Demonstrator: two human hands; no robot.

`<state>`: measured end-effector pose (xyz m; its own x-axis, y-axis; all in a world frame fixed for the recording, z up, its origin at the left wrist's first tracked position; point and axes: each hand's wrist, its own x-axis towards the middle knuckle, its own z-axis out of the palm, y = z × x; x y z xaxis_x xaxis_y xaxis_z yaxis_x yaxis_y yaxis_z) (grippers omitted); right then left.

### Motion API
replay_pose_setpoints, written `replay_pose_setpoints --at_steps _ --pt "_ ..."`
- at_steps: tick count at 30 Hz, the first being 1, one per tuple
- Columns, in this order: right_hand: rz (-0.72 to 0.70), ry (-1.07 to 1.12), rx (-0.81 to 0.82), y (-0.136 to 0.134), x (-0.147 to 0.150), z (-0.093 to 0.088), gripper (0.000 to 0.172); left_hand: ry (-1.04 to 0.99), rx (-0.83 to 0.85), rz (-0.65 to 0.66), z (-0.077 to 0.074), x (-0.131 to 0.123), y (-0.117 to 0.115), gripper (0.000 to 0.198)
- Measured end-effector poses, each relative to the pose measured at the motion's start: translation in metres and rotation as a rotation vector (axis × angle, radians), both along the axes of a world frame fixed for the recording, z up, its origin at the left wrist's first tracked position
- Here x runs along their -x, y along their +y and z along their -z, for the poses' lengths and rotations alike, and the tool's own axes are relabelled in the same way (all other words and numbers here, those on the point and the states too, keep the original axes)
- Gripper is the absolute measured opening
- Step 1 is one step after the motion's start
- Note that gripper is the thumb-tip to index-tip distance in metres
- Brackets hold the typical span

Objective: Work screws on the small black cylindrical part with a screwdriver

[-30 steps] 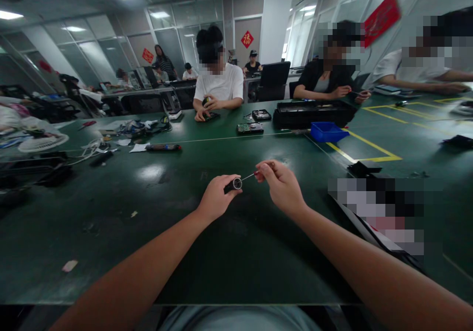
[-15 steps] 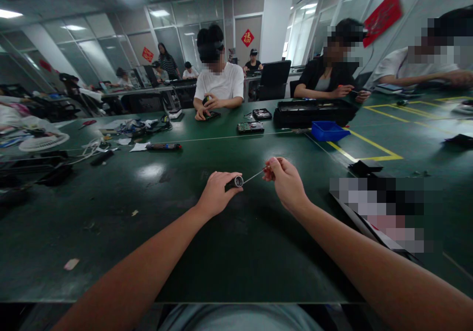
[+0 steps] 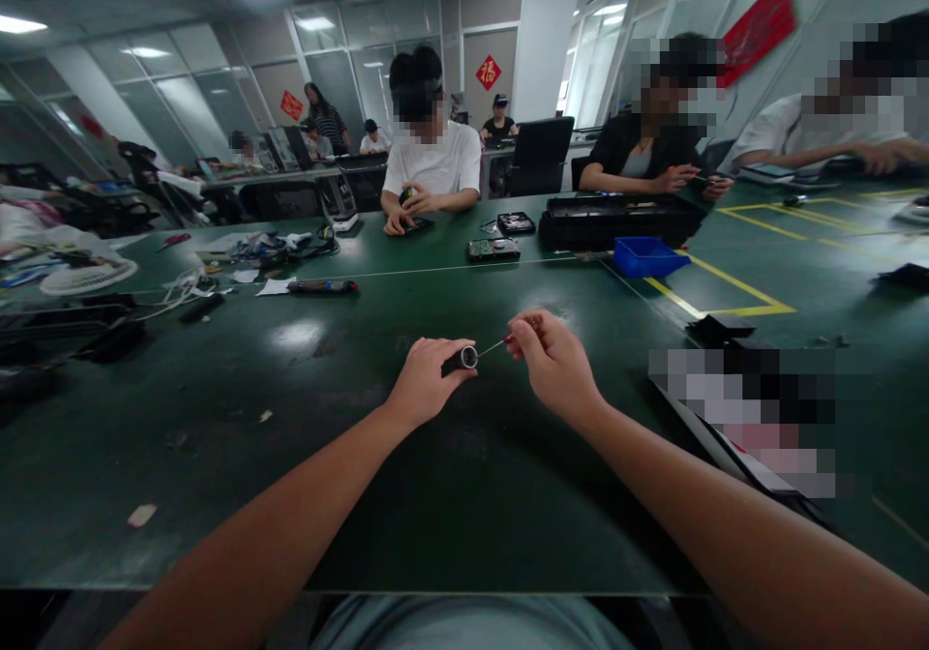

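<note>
My left hand (image 3: 427, 379) is closed around a short black cylinder (image 3: 468, 358), whose round open end with a silvery rim faces me. The hand covers the rest of its body. To the right of it, my right hand (image 3: 555, 355) pinches a thin screwdriver (image 3: 494, 346) with a bit of red at the fingertips. Its slim metal shaft points left, and the tip is at the rim of the cylinder; whether it goes inside I cannot tell. Both hands are above the green table (image 3: 406, 515).
Beyond my hands lie a multi-coloured pen-like tool (image 3: 323, 286), hard drives (image 3: 494, 249), a blue bin (image 3: 648, 257) and a long black housing (image 3: 616, 220). Cables and parts (image 3: 276, 247) are piled at left. A blurred-out item (image 3: 755, 428) lies right. Co-workers sit across the table.
My right hand has shifted slightly left, closer to the cylinder. Less of the screwdriver's shaft shows, and red is visible at my fingertips. My left hand has stayed in place.
</note>
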<state>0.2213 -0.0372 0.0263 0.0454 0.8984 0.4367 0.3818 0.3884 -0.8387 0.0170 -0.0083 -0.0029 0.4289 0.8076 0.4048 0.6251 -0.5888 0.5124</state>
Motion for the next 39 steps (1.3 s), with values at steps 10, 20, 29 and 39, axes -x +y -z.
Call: replay_pose_setpoints --at_steps 10,20,29,39 --pt "-0.003 0.107 -0.014 0.001 0.000 0.002 0.024 -0.011 0.028 0.010 -0.003 -0.001 -0.003 0.037" --pt "0.069 0.090 0.018 0.001 0.000 0.000 0.028 -0.023 0.039 0.018 -0.003 0.000 -0.003 0.038" --pt "0.134 -0.175 -0.061 -0.005 0.000 -0.008 0.027 -0.017 0.026 0.014 -0.001 0.001 -0.002 0.037" --pt "0.011 -0.185 -0.103 -0.009 0.001 -0.007 0.019 -0.016 0.026 0.012 0.001 0.001 -0.001 0.037"
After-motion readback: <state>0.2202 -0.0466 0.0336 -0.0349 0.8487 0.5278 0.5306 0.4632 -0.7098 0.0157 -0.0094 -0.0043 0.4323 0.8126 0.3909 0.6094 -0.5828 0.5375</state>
